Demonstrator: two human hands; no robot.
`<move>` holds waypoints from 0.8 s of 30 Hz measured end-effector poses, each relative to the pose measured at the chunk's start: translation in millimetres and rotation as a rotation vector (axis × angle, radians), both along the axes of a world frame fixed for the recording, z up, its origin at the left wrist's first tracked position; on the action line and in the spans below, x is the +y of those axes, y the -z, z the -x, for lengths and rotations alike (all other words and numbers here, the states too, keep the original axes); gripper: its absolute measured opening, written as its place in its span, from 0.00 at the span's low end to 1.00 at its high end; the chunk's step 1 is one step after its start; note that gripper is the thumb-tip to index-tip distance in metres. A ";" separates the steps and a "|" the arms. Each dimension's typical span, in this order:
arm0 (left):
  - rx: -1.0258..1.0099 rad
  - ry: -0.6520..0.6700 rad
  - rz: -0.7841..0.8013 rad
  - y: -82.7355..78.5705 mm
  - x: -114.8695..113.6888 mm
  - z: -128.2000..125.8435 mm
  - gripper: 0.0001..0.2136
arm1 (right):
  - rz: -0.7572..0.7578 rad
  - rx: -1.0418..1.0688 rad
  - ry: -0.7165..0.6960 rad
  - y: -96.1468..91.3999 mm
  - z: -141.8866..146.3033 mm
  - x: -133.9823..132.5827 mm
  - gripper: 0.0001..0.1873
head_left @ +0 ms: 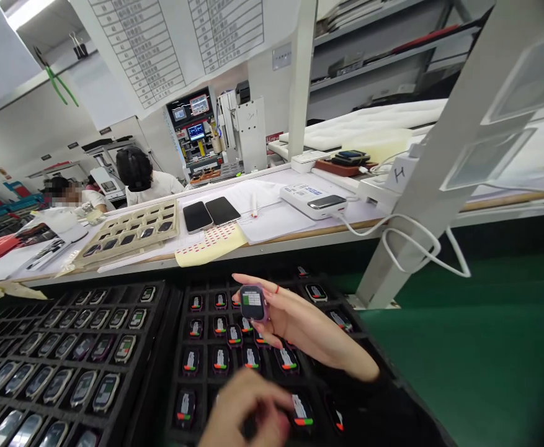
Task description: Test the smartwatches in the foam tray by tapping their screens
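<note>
My right hand (299,316) reaches in from the right and grips a smartwatch (252,302) with a purple case between its fingers. The watch's screen is lit, with pale text and a green patch. Below it, my left hand (248,410) is smeared by motion above the tray; its fingers look bent, but whether they hold anything cannot be made out. Under both hands lies a black compartment tray (177,372) with several smartwatches (190,360), their screens showing white text and red and green bars. My hands cover part of the tray.
Another black tray (153,347) of watches is at the left. On the shelf above stand a cream tray (167,214), two phones (211,214), a yellow sheet (213,245) and a white box (311,202) with a cable. A metal post (420,155) rises at right. Other people (136,171) sit beyond.
</note>
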State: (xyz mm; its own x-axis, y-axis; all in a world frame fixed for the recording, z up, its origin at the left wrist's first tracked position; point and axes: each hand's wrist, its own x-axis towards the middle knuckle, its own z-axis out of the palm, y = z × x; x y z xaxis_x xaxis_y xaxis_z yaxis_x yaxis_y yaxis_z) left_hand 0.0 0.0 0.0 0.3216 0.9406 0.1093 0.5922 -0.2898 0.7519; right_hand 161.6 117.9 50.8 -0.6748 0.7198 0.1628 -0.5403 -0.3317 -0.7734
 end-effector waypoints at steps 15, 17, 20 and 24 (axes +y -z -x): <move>-0.130 -0.200 -0.291 -50.0 37.4 26.8 0.25 | -0.319 -0.346 -0.066 4.2 -1.7 -8.9 0.44; -0.177 -0.184 -0.334 -47.8 35.4 28.0 0.25 | -0.271 -0.344 -0.093 3.7 -1.3 -8.6 0.40; -0.346 -0.160 -0.399 -38.8 35.9 25.6 0.24 | -0.204 -0.369 -0.037 3.8 1.4 -10.1 0.32; -0.574 -0.192 -0.356 -21.4 40.4 18.0 0.23 | -0.221 -0.416 0.107 3.8 3.2 -14.5 0.27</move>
